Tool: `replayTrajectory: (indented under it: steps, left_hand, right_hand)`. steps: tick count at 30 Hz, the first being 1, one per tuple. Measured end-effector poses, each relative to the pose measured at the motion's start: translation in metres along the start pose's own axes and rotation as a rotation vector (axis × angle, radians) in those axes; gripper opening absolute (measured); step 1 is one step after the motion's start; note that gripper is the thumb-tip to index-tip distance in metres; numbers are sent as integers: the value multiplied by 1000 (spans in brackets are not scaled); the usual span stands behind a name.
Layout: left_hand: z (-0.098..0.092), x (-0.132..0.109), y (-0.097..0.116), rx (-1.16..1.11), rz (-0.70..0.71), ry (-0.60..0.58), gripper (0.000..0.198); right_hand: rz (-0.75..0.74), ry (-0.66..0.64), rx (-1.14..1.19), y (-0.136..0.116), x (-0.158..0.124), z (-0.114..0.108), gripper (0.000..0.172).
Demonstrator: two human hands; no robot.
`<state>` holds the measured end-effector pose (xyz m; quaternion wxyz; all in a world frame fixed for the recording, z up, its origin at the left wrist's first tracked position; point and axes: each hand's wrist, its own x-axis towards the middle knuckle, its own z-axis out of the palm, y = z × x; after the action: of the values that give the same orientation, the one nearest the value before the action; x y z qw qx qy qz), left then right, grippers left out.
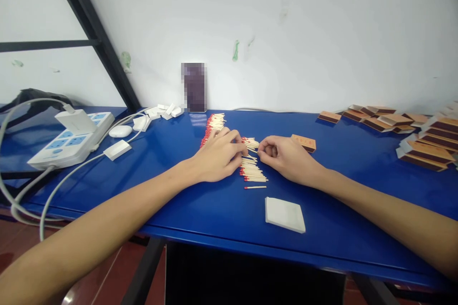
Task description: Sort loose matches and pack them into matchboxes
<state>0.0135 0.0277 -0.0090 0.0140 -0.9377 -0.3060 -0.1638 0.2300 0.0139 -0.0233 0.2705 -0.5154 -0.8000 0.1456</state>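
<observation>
Red-tipped matches (252,169) lie in a loose row on the blue table (200,209), with a larger heap of matches (213,126) further back. My left hand (219,156) rests on the left end of the row, fingers curled over the sticks. My right hand (286,157) sits at the right end with its fingers pinched together on a match or two. A single match (255,187) lies apart in front. A brown matchbox (304,142) stands just behind my right hand. A white inner tray (285,214) lies near the front edge.
Several brown matchbox sleeves and white trays (411,136) are piled at the right. A white power strip (71,137) with cables, a charger (117,149) and small white pieces (161,112) lie at the left. A dark blurred object (193,86) leans on the wall.
</observation>
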Motion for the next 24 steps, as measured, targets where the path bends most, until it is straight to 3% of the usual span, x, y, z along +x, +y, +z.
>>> replayTrajectory:
  steps: [8, 24]
  left_hand:
    - [0, 0, -1, 17, -35, 59, 28]
    - [5, 0, -7, 58, -26, 2, 31]
  right_hand:
    - [6, -21, -12, -3, -2, 0, 11]
    - [39, -20, -51, -4, -1, -1, 12]
